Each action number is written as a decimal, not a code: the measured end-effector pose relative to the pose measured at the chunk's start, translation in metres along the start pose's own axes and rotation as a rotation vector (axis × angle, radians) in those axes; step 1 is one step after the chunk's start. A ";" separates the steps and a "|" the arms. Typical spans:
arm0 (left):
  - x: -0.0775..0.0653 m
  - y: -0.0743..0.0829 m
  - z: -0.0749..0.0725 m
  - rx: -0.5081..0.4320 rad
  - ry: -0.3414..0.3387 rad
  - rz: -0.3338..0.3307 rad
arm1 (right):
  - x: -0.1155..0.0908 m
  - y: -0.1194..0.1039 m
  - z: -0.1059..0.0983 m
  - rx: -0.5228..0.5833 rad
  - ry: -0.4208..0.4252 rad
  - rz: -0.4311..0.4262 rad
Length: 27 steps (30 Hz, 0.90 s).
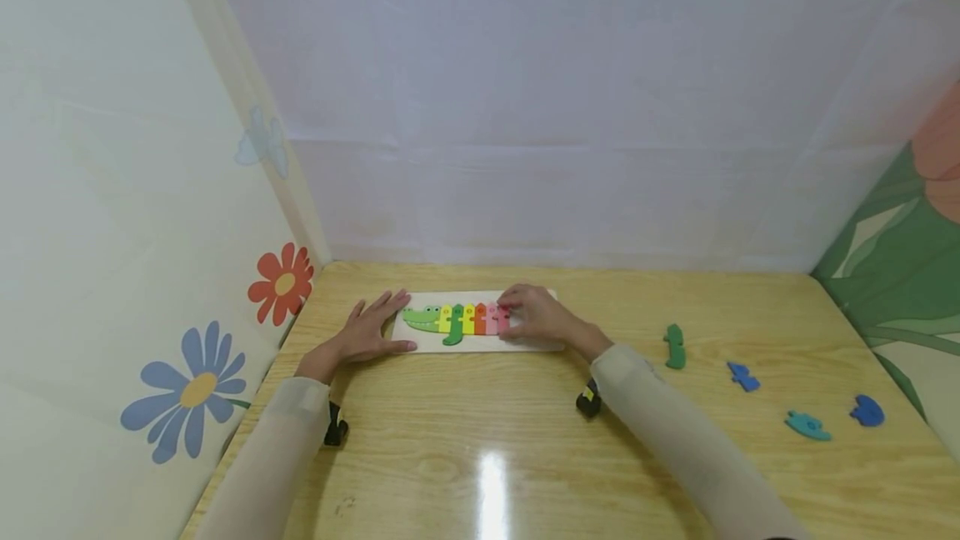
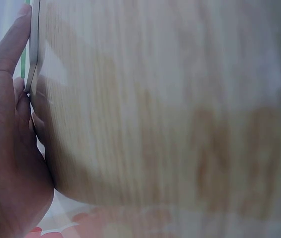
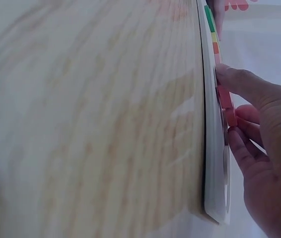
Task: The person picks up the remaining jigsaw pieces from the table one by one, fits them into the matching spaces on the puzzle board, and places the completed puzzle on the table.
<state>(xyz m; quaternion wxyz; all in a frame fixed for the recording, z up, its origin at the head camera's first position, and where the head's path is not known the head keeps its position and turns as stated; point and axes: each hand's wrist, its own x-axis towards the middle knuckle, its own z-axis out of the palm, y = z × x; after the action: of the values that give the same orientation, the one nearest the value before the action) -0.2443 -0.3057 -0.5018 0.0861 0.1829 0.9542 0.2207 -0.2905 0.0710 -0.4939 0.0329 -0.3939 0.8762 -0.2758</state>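
Observation:
A white puzzle board [image 1: 480,344] lies on the wooden table, with a crocodile puzzle built up from its green head piece [image 1: 420,321] through yellow, green, orange and pink pieces. Spread at the board's left end, my left hand [image 1: 363,335] has its thumb and fingers straight, the tips over the edge. My right hand [image 1: 542,317] is over the right part of the board and pinches a red puzzle piece [image 3: 225,97] between thumb and fingers. That piece adjoins the pink one and stands slightly tilted in the right wrist view. My right hand covers part of the board behind it.
To the right, loose on the table [image 1: 450,423], lie a dark green piece [image 1: 675,347], a blue piece [image 1: 743,377], a teal piece [image 1: 807,425] and a rounded blue piece [image 1: 867,411]. White cloth walls with printed flowers [image 1: 198,390] surround the table's sides and back.

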 end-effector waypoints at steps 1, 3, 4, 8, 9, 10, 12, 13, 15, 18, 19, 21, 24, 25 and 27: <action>0.000 0.000 0.000 0.001 -0.001 -0.001 | 0.000 0.000 0.000 0.000 -0.003 0.000; 0.000 0.001 0.000 -0.003 -0.002 -0.003 | 0.000 0.000 0.000 -0.004 -0.009 0.002; 0.000 0.001 0.000 -0.004 -0.003 -0.004 | 0.000 0.000 0.000 -0.004 -0.012 0.003; -0.001 0.001 -0.001 -0.007 -0.006 -0.010 | -0.001 0.000 0.001 0.000 -0.013 0.002; -0.001 0.001 0.000 -0.005 -0.007 -0.012 | -0.001 0.001 0.001 0.003 -0.013 0.000; -0.001 0.001 0.000 -0.003 -0.008 -0.012 | -0.001 0.001 0.001 0.004 -0.011 -0.002; -0.001 0.001 0.000 -0.006 -0.010 -0.015 | 0.000 0.001 0.002 0.005 -0.010 -0.009; -0.001 0.001 0.000 -0.006 -0.009 -0.015 | 0.000 0.001 0.002 0.006 -0.011 -0.010; -0.001 0.001 0.000 -0.006 -0.009 -0.014 | -0.001 0.001 0.002 0.010 -0.013 -0.006; -0.001 0.001 0.000 -0.006 -0.008 -0.011 | -0.001 0.001 0.002 0.027 -0.016 0.007; -0.001 0.000 0.000 -0.008 -0.009 -0.011 | -0.002 0.001 0.002 0.033 -0.018 0.014; 0.000 0.000 0.000 -0.007 -0.010 -0.012 | -0.002 0.001 0.002 0.043 -0.020 0.023; 0.000 -0.001 0.001 -0.007 -0.011 -0.014 | -0.001 0.002 0.003 0.051 -0.019 0.027; 0.001 -0.001 0.001 -0.007 -0.013 -0.015 | -0.001 0.002 0.003 0.050 -0.019 0.027; 0.001 -0.001 0.001 -0.009 -0.016 -0.014 | 0.000 0.002 0.003 0.045 -0.020 0.024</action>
<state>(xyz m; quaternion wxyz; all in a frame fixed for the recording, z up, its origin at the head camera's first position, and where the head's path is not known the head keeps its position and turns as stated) -0.2455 -0.3062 -0.5032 0.0960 0.1775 0.9537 0.2229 -0.2907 0.0710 -0.4974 0.0539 -0.3854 0.8739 -0.2912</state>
